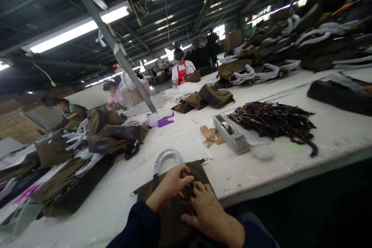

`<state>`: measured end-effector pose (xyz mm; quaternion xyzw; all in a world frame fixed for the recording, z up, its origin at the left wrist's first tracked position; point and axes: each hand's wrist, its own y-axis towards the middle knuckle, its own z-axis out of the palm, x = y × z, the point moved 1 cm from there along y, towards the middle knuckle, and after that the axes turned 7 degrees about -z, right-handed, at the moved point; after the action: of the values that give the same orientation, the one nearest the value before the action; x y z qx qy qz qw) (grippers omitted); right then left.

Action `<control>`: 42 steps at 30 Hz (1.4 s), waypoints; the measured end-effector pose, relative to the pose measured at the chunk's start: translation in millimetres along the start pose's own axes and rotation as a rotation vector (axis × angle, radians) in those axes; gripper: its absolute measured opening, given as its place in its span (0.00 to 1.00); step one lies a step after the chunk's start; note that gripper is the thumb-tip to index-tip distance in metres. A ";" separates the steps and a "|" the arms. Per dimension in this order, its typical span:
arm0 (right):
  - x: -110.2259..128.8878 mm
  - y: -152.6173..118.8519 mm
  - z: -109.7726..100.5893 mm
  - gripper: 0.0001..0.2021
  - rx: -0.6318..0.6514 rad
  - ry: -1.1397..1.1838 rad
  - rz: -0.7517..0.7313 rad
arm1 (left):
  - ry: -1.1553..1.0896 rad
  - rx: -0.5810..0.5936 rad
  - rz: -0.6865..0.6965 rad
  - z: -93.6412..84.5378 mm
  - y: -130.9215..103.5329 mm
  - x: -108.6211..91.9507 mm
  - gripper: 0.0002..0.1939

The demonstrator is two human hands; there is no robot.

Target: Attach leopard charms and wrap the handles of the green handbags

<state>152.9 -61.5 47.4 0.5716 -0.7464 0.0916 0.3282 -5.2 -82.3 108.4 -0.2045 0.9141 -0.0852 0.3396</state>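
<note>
An olive-brown handbag (200, 172) lies in front of me at the table's near edge, its handle (169, 154) wrapped in pale plastic and standing up at the far side. Over the bag, my left hand (176, 182) has its fingers curled together around a small dark piece. Close against it, my right hand (205, 205) bends its fingers onto the same dark strap-like piece (188, 193), thumb spread lower on the bag. The fingers partly hide this piece, so its exact shape does not show. Small metal rings show at the bag's sides.
A tape dispenser (231, 133) stands beyond my right hand, beside brown card pieces (211, 135) and a heap of dark straps (273, 120). Bags (113, 131) are piled at left, more (261, 66) at far right. A metal post (128, 66) rises mid-table. Co-workers (183, 70) are across the table.
</note>
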 end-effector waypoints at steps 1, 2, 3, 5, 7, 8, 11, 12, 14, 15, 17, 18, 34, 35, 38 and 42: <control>-0.1 -0.3 -1.7 0.32 -0.006 0.015 -0.007 | -0.185 -0.027 -0.047 6.9 -3.1 6.8 0.12; -0.6 -1.1 -4.0 0.33 0.000 0.031 -0.017 | -0.346 -0.097 -0.085 12.9 -4.5 15.0 0.13; -1.2 -2.9 -7.5 0.33 0.016 0.049 -0.027 | -0.455 -0.196 -0.112 17.9 -4.6 23.9 0.14; -2.5 -9.2 -18.9 0.30 0.075 0.100 -0.046 | -0.509 -0.389 -0.136 25.3 -2.2 40.0 0.16; -2.8 -18.1 -36.9 0.25 0.155 0.175 -0.063 | -0.509 -0.460 -0.162 30.3 1.7 49.9 0.18; -2.5 -22.0 -47.9 0.22 0.187 0.217 -0.075 | -0.503 -0.466 -0.169 32.1 3.4 52.1 0.18; -1.8 -22.5 -79.9 0.12 0.223 0.368 -0.054 | -0.429 -0.556 -0.140 35.9 4.2 52.0 0.14; -2.3 -16.9 -87.6 0.10 0.183 0.406 -0.019 | -0.426 -0.592 -0.118 37.4 3.2 51.6 0.12; -4.6 3.5 -94.6 0.10 0.037 0.375 0.048 | -0.515 -0.631 -0.078 41.2 0.2 53.2 0.09; -5.8 17.1 -93.3 0.09 -0.037 0.292 0.052 | -0.596 -0.630 -0.066 43.2 -1.5 55.2 0.08; -7.1 47.3 -81.5 0.10 -0.091 0.035 -0.006 | -0.725 -0.633 -0.054 46.4 -4.5 59.9 0.06; -7.3 62.1 -72.0 0.13 -0.064 -0.098 -0.051 | -0.757 -0.640 -0.051 47.3 -5.6 61.8 0.06; -62.6 91.5 -10.8 0.14 -0.445 0.744 0.367 | -0.293 -0.640 -0.190 40.8 -3.7 42.8 0.15; -62.4 90.0 -8.6 0.14 -0.476 0.785 0.360 | -0.202 -0.606 -0.229 39.7 -3.0 37.6 0.17; -60.1 86.6 -4.5 0.16 -0.553 0.806 0.367 | -0.064 -0.540 -0.300 36.8 -1.2 25.1 0.22; -59.0 82.0 -4.9 0.16 -0.523 0.845 0.406 | -0.072 -0.481 -0.331 34.6 1.7 24.1 0.15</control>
<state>87.6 14.9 35.7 0.2284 -0.6429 0.1864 0.7070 0.5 -91.7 67.7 -0.4283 0.8496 0.0869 0.2952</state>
